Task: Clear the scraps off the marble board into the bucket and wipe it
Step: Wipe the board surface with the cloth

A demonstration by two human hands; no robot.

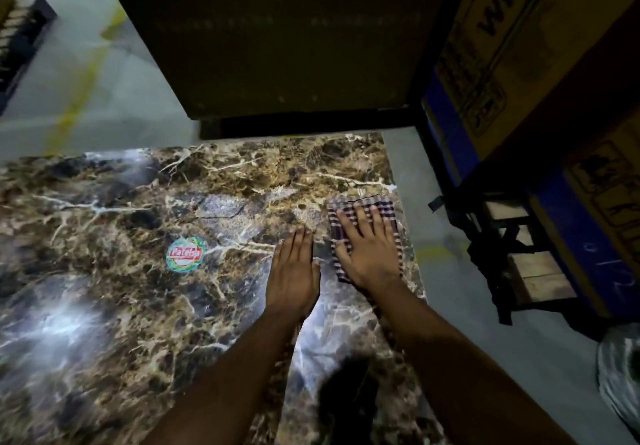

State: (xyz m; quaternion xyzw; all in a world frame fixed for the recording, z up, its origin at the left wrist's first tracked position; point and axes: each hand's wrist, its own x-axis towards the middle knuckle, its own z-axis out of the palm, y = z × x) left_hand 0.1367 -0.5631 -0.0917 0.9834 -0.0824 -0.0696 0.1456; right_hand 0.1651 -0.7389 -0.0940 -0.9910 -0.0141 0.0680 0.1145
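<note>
The brown marble board (145, 223) with pale veins fills the lower left and middle of the head view. A checked cloth (384, 207) lies near the board's right edge. My right hand (369, 249) presses flat on that cloth, fingers straight and spread. My left hand (294, 271) rests flat on the bare marble just left of the cloth, fingers together and straight. A round coloured sticker (186, 254) sits on the board left of my left hand. I see no scraps on the board, and no bucket is plainly in view.
A large dark panel (277, 39) stands behind the board's far edge. Cardboard boxes (540, 46) are stacked at the right above a dark wooden pallet (519, 264). Grey floor (446, 288) runs along the board's right side. A crumpled plastic bag (620, 372) lies at the lower right.
</note>
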